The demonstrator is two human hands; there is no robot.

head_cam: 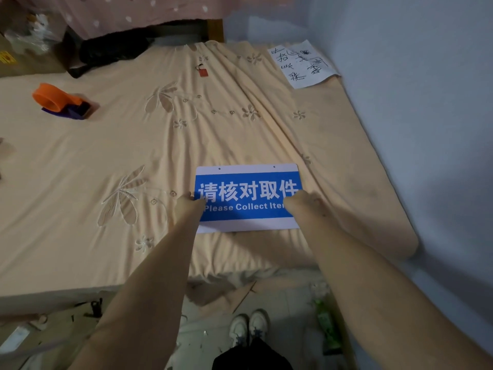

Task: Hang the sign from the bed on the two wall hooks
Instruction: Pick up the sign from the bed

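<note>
A blue and white sign (246, 198) with white Chinese characters and "Please Collect Item" lies flat on the peach bedsheet (133, 161), near the bed's front right. Two small holes show in its top white strip. My left hand (190, 202) grips the sign's left edge, thumb on its face. My right hand (301, 202) covers its right edge, fingers curled over the lettering. Both forearms reach in from below. No wall hooks are in view.
An orange tape dispenser (61, 101) sits on the bed at far left. A handwritten paper sheet (302, 64) lies at the bed's far right corner by the pale wall (426, 102). A small red tag (202, 72) and a black bag (112, 53) lie further back. My shoes (249, 328) stand on the littered floor.
</note>
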